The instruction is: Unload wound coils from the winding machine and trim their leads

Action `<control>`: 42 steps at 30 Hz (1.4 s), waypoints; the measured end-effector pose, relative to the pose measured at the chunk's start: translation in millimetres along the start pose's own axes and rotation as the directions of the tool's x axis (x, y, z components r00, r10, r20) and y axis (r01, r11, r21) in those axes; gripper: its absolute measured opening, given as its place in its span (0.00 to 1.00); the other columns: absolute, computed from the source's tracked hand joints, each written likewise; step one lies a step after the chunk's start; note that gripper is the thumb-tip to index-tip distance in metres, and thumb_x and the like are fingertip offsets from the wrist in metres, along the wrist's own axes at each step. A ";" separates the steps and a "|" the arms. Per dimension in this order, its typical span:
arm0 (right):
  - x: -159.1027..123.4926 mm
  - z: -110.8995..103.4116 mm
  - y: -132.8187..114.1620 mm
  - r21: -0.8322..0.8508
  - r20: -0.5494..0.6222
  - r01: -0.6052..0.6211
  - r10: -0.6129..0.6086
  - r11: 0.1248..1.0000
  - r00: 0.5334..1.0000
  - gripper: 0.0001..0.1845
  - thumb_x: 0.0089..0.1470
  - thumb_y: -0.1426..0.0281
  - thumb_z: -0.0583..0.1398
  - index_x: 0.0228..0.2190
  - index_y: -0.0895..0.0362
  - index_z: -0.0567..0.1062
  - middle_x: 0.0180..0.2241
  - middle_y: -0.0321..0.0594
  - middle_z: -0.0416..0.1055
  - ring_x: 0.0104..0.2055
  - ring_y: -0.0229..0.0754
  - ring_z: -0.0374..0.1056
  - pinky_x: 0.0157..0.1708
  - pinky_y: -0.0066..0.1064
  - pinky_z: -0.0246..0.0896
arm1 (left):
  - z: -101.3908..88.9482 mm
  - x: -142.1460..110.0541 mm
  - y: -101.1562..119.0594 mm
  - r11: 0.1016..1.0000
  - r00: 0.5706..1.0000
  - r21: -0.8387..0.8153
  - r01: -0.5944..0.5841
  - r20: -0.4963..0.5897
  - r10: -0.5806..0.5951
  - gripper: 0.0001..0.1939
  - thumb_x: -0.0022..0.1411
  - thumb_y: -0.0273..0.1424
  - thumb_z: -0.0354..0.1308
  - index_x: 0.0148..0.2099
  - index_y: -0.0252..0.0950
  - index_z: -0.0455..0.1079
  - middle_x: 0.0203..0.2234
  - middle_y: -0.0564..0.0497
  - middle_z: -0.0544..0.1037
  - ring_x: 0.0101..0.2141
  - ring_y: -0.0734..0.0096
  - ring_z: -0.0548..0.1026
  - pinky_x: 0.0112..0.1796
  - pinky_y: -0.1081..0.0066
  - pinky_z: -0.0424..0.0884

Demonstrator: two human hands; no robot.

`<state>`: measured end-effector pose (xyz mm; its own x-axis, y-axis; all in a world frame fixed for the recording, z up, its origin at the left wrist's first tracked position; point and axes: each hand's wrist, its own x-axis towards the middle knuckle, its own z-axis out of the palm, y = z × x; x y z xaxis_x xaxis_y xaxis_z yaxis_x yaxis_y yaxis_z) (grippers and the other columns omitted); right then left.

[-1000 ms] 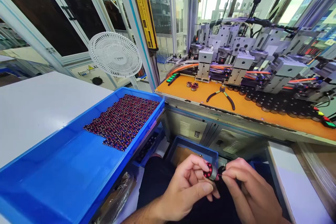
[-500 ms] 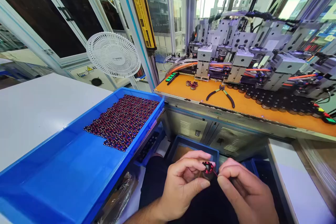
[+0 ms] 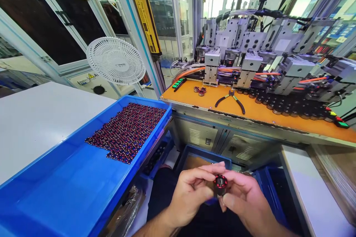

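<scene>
A small round motor stator [image 3: 220,182], black with red marks around its ring and a dark hole in the middle, is between my two hands above my lap. My left hand [image 3: 190,194] pinches it from the left with thumb and fingers. From the other side my right hand [image 3: 244,196] closes on it too, thumb low and index finger along its upper right. Part of its lower body is hidden by the fingertips. A wide blue tray [image 3: 61,189] at the left bears a dense layer of similar small parts [image 3: 129,131], dark with red.
On the orange bench [image 3: 191,105] lie cutting pliers [image 3: 230,100], a few loose stators [image 3: 200,92] and a row of dark cylinders [image 3: 286,105]. Clamping machinery [image 3: 250,64] stands behind. A white fan [image 3: 116,60] rises beyond the tray. A blue bin [image 3: 203,150] sits below the bench.
My right hand has moved left from the thin wire at the stator's side and now grips the stator itself. The stator has turned more upright. The view has shifted slightly.
</scene>
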<state>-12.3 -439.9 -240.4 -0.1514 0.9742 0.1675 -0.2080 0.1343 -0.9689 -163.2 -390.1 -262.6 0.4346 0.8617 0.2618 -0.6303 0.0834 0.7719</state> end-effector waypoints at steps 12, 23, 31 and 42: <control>9.0 -26.6 10.0 -0.882 0.404 0.444 -0.739 -0.159 0.539 0.03 0.60 0.73 0.61 0.37 0.60 0.74 0.27 0.41 0.74 0.29 0.40 0.73 0.30 0.32 0.75 | 11.5 -10.1 34.4 0.339 0.895 0.874 -0.347 0.201 0.399 0.20 0.54 0.33 0.70 0.49 0.35 0.75 0.34 0.49 0.84 0.33 0.73 0.80 0.37 0.77 0.76; -1.7 -2.1 -5.6 -0.788 0.077 0.457 -0.670 0.413 0.738 0.11 0.60 0.64 0.61 0.39 0.59 0.73 0.30 0.42 0.72 0.31 0.39 0.71 0.29 0.28 0.71 | 13.0 -4.1 30.1 0.392 0.918 0.843 -0.370 0.266 0.294 0.17 0.56 0.27 0.67 0.49 0.36 0.75 0.36 0.47 0.84 0.37 0.68 0.80 0.40 0.71 0.77; -1.4 6.0 -6.9 -0.555 -0.135 0.333 -0.478 0.762 0.868 0.06 0.55 0.77 0.62 0.28 0.55 0.76 0.24 0.36 0.68 0.26 0.35 0.66 0.24 0.24 0.63 | 11.5 -6.8 27.8 0.707 0.986 0.692 -0.148 0.049 0.159 0.14 0.53 0.23 0.68 0.44 0.38 0.79 0.39 0.45 0.83 0.36 0.68 0.81 0.35 0.75 0.78; -22.1 -41.8 -4.2 -0.649 -0.253 0.124 -0.367 0.751 0.895 0.09 0.59 0.70 0.61 0.25 0.55 0.73 0.26 0.38 0.67 0.27 0.39 0.66 0.25 0.27 0.63 | 1.3 -8.9 33.3 0.677 0.983 0.717 -0.166 0.067 0.170 0.14 0.54 0.19 0.64 0.43 0.38 0.78 0.40 0.46 0.82 0.37 0.71 0.81 0.38 0.73 0.78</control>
<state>32.3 -454.4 -247.7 0.1851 0.8689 0.4590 0.4520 0.3395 -0.8249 -187.2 -395.6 -238.5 0.3633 0.8280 0.4272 -0.0375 -0.4451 0.8947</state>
